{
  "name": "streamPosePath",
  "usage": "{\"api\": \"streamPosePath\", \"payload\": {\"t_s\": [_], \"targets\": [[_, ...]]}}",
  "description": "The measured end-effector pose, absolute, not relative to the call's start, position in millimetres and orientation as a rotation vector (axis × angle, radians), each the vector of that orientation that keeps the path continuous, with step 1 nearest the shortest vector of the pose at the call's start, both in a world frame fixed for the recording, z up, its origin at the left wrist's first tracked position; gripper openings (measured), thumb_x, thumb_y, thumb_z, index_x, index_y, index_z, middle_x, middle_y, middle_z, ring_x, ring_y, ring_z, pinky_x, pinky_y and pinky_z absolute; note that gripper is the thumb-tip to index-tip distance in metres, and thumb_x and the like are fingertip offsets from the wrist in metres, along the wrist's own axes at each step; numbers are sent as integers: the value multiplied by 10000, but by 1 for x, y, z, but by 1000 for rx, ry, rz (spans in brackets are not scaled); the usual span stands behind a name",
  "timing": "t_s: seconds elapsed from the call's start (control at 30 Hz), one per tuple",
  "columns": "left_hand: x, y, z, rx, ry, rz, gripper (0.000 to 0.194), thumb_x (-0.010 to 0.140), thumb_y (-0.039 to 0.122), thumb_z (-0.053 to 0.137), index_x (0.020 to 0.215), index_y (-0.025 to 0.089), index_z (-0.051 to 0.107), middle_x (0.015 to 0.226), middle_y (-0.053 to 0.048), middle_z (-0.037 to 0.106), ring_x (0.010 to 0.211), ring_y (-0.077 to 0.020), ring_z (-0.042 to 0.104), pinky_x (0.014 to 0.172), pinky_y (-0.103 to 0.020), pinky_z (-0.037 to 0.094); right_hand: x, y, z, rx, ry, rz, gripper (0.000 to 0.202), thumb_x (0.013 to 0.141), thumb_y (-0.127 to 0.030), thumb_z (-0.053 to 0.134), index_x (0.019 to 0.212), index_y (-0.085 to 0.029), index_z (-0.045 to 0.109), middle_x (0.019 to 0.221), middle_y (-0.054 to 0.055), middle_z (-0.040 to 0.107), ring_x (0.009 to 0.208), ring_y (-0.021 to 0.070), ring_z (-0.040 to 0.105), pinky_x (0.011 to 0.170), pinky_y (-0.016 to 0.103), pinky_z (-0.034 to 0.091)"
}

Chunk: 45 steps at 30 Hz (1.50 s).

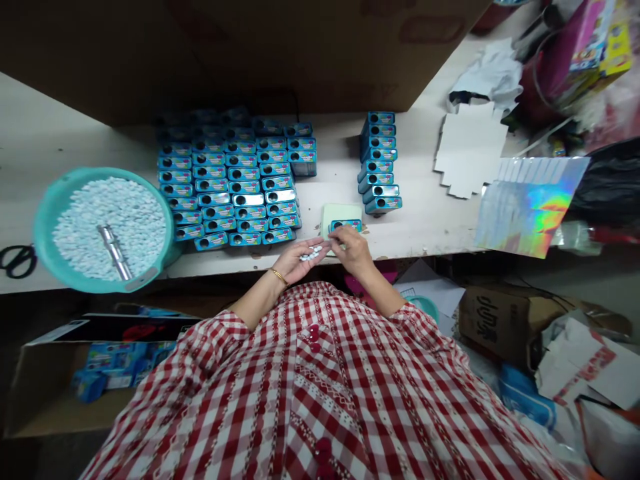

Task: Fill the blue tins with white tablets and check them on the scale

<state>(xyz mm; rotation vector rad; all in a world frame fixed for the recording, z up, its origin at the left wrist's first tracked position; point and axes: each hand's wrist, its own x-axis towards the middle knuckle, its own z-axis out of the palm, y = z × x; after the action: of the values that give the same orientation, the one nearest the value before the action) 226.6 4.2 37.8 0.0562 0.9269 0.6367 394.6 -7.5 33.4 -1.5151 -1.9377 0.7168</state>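
My left hand point(296, 261) is palm up at the table's front edge, cupped under several small pale mints point(311, 253). Right beside it, my right hand point(351, 249) has its fingers pinched together near the left fingertips; what lies between them is too small to make out. Just beyond the fingers, a blue tin point(346, 225) rests on a pale green pad point(330, 215). To the left stand rows of blue tins point(243, 175) with dark round openings on top. A shorter column of similar tins point(379, 167) is at the right.
At the far left a turquoise bowl point(47, 233) of pale mints holds a silvery metal tube point(115, 252). A large cardboard box point(240, 53) stands behind the tins. White cut card point(467, 150) and a holographic sheet point(530, 207) lie right. Below left, an open carton point(50, 413) contains blue packs.
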Motion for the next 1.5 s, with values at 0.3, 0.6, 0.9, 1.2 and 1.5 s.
{"api": "streamPosePath", "payload": {"t_s": [0.3, 0.6, 0.9, 1.2, 1.5], "targets": [[221, 2, 40, -6, 967, 635, 369, 687, -44, 471, 1011, 41, 628, 970, -159, 691, 992, -209, 641, 953, -317, 467, 420, 0, 27, -1650, -1862, 538, 257, 915, -211, 410, 1000, -167, 648, 1026, 107, 635, 997, 188, 580, 879, 339, 480], [197, -36, 22, 9, 970, 552, 539, 638, -69, 470, 1107, 135, 639, 915, -62, 705, 911, -175, 652, 895, -317, 495, 339, -49, 33, -1375, -2610, 927, 274, 880, -143, 462, 1123, -130, 587, 1018, 119, 612, 922, 201, 535, 851, 356, 480], [186, -41, 21, 21, 945, 539, 505, 647, -52, 492, 1101, 113, 642, 897, -85, 707, 926, -185, 652, 932, -340, 474, 336, -48, 34, -1551, -2563, 946, 164, 893, -175, 459, 999, -128, 575, 959, 115, 586, 910, 203, 533, 742, 323, 496], [185, -32, 30, -22, 975, 571, 323, 679, -32, 474, 912, 56, 681, 900, -129, 705, 935, -199, 655, 934, -322, 481, 374, -44, 33, -1359, -2218, 700, 267, 932, -230, 391, 1094, -168, 595, 1079, 103, 611, 1022, 176, 551, 897, 325, 473], [182, -21, 27, -21, 1081, 609, 269, 727, -24, 534, 939, 78, 665, 930, -131, 706, 900, -170, 671, 935, -295, 487, 459, 16, 9, -1729, -2200, 590, 390, 865, -241, 491, 1245, -156, 521, 1212, 133, 544, 1101, 256, 468, 960, 424, 398]]}}
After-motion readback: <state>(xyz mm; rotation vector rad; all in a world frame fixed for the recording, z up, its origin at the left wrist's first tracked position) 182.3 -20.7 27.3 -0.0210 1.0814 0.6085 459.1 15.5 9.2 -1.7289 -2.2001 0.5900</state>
